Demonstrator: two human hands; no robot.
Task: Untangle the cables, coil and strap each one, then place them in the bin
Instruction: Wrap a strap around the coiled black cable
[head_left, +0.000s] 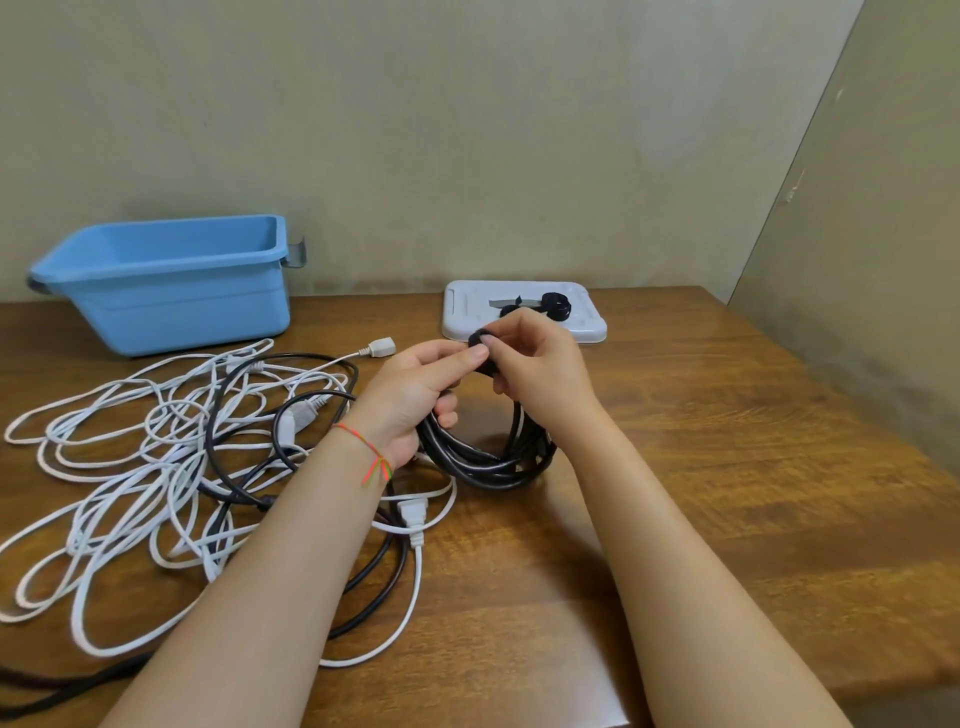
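The worktop (701, 467) is brown wood with visible grain, and it stands in a corner of plain beige walls (467, 130). At about 10 o'clock the blue bin (171, 291) sits near the back wall. In front of it, from 9 to 7 o'clock, lies the tangle of white cables (130, 467) with some loose black cable (234, 415) running through it. In the middle, the left hand (415, 395) is curled around the top of the coiled black cable (483, 462), whose bottom touches the worktop. The right hand (540, 369) has its fingers bent and pinches the black strap (480, 343) at the top of the coil, just beside the left thumb. At 12 o'clock behind the hands, a white tray (467, 312) carries more black straps (556, 304). To the right, from 1 to 4 o'clock, the wood is bare up to the right edge, which runs along the side wall. The front edge shows at 5 o'clock.
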